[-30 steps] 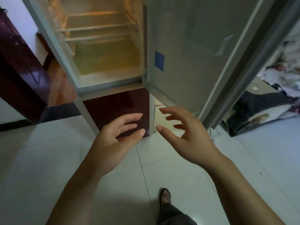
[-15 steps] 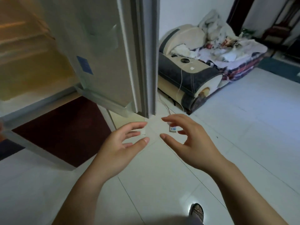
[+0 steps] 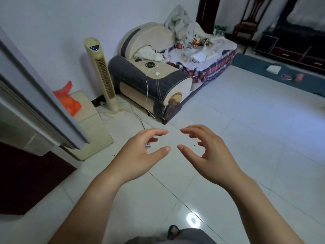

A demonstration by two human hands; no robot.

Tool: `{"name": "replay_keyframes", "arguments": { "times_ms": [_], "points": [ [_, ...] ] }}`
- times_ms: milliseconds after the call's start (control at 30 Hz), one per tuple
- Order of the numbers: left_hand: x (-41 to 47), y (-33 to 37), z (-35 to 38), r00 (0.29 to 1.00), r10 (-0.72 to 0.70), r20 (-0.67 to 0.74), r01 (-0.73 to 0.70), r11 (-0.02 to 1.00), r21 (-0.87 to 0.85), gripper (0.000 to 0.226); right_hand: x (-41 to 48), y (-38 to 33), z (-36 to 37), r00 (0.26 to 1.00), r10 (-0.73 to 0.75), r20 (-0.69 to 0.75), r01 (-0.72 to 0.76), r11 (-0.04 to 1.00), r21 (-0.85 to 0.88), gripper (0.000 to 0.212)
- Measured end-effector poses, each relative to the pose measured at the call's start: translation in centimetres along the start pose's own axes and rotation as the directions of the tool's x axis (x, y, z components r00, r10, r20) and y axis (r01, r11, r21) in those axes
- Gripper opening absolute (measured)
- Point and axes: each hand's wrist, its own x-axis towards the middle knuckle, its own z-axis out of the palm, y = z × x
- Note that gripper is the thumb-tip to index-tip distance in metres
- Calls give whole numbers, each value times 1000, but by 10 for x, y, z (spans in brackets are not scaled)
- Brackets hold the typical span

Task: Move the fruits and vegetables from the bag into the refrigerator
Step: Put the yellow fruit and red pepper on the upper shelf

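Note:
My left hand (image 3: 139, 155) and my right hand (image 3: 209, 155) hover side by side over the white tiled floor, fingers spread and curved, both empty. An orange-red plastic bag (image 3: 67, 99) sits on a cream box (image 3: 88, 120) at the left, partly hidden behind the open grey refrigerator door (image 3: 40, 104). The refrigerator's dark red lower front (image 3: 26, 180) fills the left edge; its inside is out of view. The bag lies well to the left of and beyond my left hand.
A cream tower fan (image 3: 102, 71) stands by the wall, with cables trailing on the floor. A sofa (image 3: 158, 81) piled with cloths is beyond my hands. A small object (image 3: 148, 145) lies on the tiles under my left hand. A blue rug (image 3: 281, 74) is at far right.
The view has swung right, away from the open refrigerator compartment toward the sofa and fan; the orange bag has come into sight. Both hands kept their empty, spread pose in front of me.

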Motion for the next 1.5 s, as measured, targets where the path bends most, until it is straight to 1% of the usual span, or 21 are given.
{"name": "replay_keyframes", "arguments": {
  "times_ms": [67,200,267,367,467,533,633,733,833,900,1000,1067,1133,1200,1267,1300,1367,1433,1500],
  "points": [
    [14,3,6,1000,-13,3,13,999,42,39,13,14,-5,1000,-10,22,10,1000,9,38],
    [34,-10,1,996,-76,-50,80,993,87,38,49,28,3,995,-60,82,57,998,31,35],
    [42,-21,-6,991,-111,-76,119,987,110,39,68,32,13,988,-82,134,78,996,34,35],
    [55,-41,-18,977,-167,-132,184,974,128,38,101,37,29,962,-134,236,136,991,9,36],
    [78,-65,-32,960,-211,-185,234,966,110,37,145,41,44,927,-177,331,196,980,-25,39],
    [102,-78,-41,948,-242,-209,263,962,79,37,179,43,54,907,-202,369,228,973,-28,39],
    [153,-87,-61,942,-242,-232,264,962,71,38,237,42,64,886,-225,405,260,965,-33,38],
    [212,-88,-90,951,-199,-237,241,957,162,41,296,39,67,877,-235,419,283,958,-54,39],
    [262,-91,-117,955,-187,-232,234,952,198,44,350,42,71,871,-245,426,298,952,-63,38],
    [283,-97,-133,950,-200,-241,249,949,194,44,380,45,77,871,-248,424,297,953,-52,38],
    [297,-112,-153,930,-266,-255,310,938,155,43,418,47,91,853,-252,458,295,955,-25,39],
    [299,-126,-167,898,-337,-282,381,917,117,41,447,43,106,815,-278,509,314,949,14,39],
    [299,-139,-181,845,-427,-321,471,879,70,39,478,37,127,754,-322,573,351,934,64,39],
    [303,-152,-195,784,-489,-382,546,837,48,40,511,28,150,664,-386,641,418,902,111,39],
    [311,-159,-205,706,-538,-460,610,792,9,41,544,18,170,567,-450,690,474,863,175,40],
    [319,-161,-209,672,-553,-492,628,778,-17,42,561,14,177,522,-478,707,495,844,205,41],
    [342,-161,-214,630,-570,-527,641,765,-62,42,594,9,185,454,-526,720,535,806,252,42],
    [370,-163,-223,618,-589,-522,648,757,-87,42,627,8,190,428,-547,719,554,788,269,41],
    [401,-166,-236,611,-605,-510,655,748,-103,43,657,11,196,426,-550,718,568,781,261,40]
  ]
}}
